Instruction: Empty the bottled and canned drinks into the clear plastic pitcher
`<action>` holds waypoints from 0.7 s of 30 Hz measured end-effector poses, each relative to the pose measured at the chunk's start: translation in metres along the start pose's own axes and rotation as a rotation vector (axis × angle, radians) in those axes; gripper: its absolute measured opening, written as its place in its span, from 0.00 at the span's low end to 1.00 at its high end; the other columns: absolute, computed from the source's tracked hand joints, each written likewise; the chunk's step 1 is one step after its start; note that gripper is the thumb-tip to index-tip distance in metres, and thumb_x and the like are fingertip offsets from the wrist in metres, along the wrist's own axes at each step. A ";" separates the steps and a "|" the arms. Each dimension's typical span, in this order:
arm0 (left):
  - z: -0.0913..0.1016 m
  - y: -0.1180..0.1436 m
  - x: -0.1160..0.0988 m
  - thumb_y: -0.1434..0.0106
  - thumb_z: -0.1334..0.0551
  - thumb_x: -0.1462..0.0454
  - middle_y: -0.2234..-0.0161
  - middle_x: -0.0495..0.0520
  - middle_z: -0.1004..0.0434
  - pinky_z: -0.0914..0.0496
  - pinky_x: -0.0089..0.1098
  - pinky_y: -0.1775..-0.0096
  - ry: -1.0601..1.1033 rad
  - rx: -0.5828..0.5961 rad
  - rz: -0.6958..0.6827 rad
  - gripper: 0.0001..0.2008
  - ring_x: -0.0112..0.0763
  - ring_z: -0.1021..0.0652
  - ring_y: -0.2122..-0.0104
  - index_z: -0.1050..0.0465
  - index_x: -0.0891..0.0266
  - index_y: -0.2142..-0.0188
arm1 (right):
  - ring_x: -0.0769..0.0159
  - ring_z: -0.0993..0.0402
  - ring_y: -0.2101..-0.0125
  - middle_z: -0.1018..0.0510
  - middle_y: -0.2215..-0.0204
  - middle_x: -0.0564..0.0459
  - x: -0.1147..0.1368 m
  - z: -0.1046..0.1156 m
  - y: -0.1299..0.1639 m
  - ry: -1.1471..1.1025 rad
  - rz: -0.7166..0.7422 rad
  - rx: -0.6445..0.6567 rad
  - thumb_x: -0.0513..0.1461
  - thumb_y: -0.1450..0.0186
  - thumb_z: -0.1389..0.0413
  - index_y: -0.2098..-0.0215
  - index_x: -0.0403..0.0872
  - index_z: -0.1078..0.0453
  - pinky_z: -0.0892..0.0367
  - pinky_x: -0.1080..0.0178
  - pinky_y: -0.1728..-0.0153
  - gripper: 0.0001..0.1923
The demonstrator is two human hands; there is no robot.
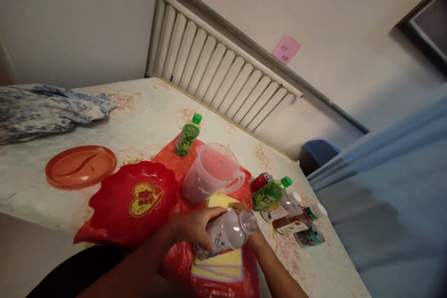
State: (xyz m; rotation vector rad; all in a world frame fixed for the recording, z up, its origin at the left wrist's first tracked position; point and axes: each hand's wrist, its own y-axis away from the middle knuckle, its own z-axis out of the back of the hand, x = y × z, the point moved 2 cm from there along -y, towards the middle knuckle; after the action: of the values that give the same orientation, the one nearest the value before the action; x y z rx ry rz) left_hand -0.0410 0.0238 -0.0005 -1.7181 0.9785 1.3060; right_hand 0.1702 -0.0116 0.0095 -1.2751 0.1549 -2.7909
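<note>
A clear plastic bottle [226, 233] with a printed label is tilted in my left hand [195, 230], its uncapped mouth pointing right. My right hand [256, 237] is behind the bottle, by the edge of a yellow cloth [223, 267] with pale stripes. Most of its fingers are hidden, so I cannot tell whether it grips anything. The cloth lies on red plastic sheeting [246, 270] under both hands. Just beyond them stands a translucent measuring jug [199, 179] with its handle to the right.
Left are a red scalloped plate [115, 200] and an orange lid [66, 167]. A green-capped bottle [187, 137] stands behind. Right lie a red can [260, 182], a green bottle [268, 194], a brown-liquid bottle [288, 222] and others. A blue curtain [387, 186] hangs beside the table.
</note>
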 end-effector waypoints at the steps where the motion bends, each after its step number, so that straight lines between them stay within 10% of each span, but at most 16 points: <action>1: 0.001 -0.001 0.000 0.65 0.25 0.59 0.52 0.50 0.25 0.32 0.37 0.52 -0.015 0.003 0.003 0.45 0.46 0.27 0.51 0.33 0.56 0.45 | 0.55 0.29 0.63 0.23 0.68 0.51 0.003 0.003 0.000 -0.001 0.004 -0.013 0.37 0.46 0.40 0.66 0.49 0.25 0.33 0.56 0.59 0.08; 8: 0.004 -0.003 0.002 0.63 0.26 0.60 0.51 0.51 0.25 0.31 0.34 0.56 -0.043 -0.012 0.017 0.46 0.46 0.26 0.52 0.35 0.56 0.42 | 0.58 0.27 0.66 0.22 0.67 0.52 0.048 0.045 0.001 -0.085 -0.052 -0.141 0.37 0.49 0.37 0.64 0.48 0.27 0.30 0.58 0.62 0.13; 21: 0.004 -0.005 0.005 0.63 0.26 0.61 0.52 0.51 0.23 0.30 0.32 0.59 -0.021 -0.058 0.010 0.45 0.44 0.26 0.54 0.34 0.58 0.43 | 0.56 0.27 0.56 0.23 0.57 0.49 0.101 0.083 0.018 -0.258 -0.063 0.003 0.48 0.42 0.35 0.53 0.51 0.28 0.31 0.58 0.54 0.21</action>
State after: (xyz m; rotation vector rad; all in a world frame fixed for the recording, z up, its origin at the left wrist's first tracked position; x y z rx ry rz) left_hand -0.0373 0.0293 -0.0058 -1.7419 0.9470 1.3686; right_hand 0.1675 -0.0457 0.1372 -1.6503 0.0962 -2.6411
